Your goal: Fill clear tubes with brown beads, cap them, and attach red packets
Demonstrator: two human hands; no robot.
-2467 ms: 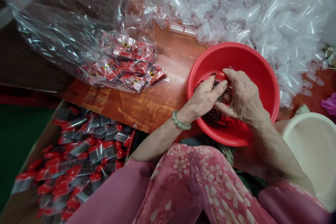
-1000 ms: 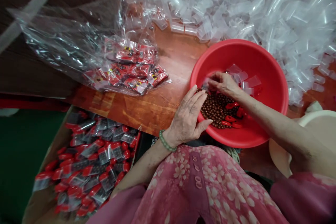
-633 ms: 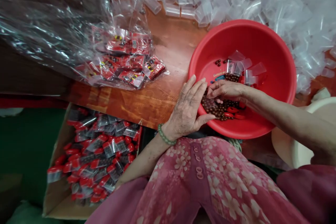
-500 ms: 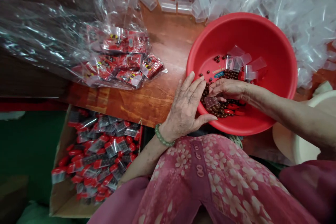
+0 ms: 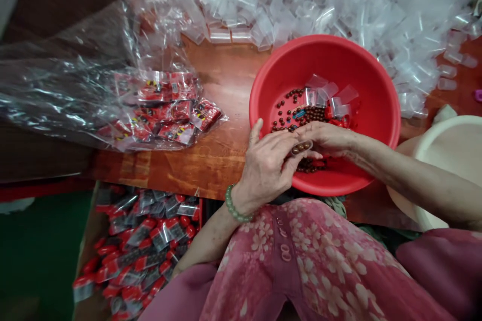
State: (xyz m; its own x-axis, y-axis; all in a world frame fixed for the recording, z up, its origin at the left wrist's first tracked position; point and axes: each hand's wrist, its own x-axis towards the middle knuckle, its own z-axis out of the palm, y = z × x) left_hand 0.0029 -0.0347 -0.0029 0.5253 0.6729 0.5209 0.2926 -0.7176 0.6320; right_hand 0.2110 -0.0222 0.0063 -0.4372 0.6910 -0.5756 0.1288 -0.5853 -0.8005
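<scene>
Over the near left part of a red basin (image 5: pixel 361 67), my two hands meet around a small clear plastic container (image 5: pixel 302 148). Brown balls show in its open end. My left hand (image 5: pixel 269 163), with a green bead bracelet at the wrist, grips it between thumb and fingers. My right hand (image 5: pixel 326 138) is closed on it from the other side, its fingertips partly hidden behind my left hand. Beneath them, loose brown balls (image 5: pixel 315 114) lie on the basin floor. Beyond these lie several clear containers (image 5: pixel 327 93) and red caps (image 5: pixel 344 121), partly covered by my right forearm.
Clear plastic containers (image 5: pixel 301 0) are heaped along the back of the wooden table (image 5: pixel 226 77). Red packets (image 5: pixel 176 110) in clear plastic lie left of the basin. Below the table's left edge stands a box of red-capped filled containers (image 5: pixel 150 241). A cream bucket (image 5: pixel 448 160) stands at right.
My right hand has lifted the clear container from among the brown balls and met my left hand, which has closed on it. In view, the basin has shifted left and slightly down.
</scene>
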